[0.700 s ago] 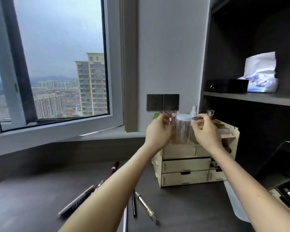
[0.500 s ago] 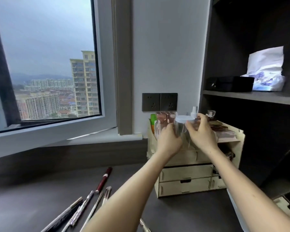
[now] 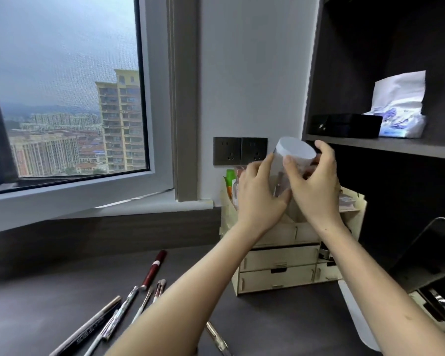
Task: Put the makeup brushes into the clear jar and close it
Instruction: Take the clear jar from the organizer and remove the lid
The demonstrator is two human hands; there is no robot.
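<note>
we've got the jar (image 3: 280, 173) up in the air in front of the organizer (image 3: 280, 263), tilted, white lid (image 3: 296, 150) on and facing us. left hand (image 3: 260, 199) wraps its lower side, right hand (image 3: 312, 183) grips up by the lid, thumb on the rim. brushes (image 3: 129, 304) lie loose on the desk (image 3: 36, 299) down left, near the left forearm. behind the jar there's a wall socket (image 3: 239, 151), plus a shelf (image 3: 380, 145) to the right.

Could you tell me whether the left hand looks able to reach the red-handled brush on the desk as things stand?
Probably not right away: the left hand is wrapped around the clear jar together with the right hand. The red-handled brush lies uncovered below, so once freed, likely yes.
</note>
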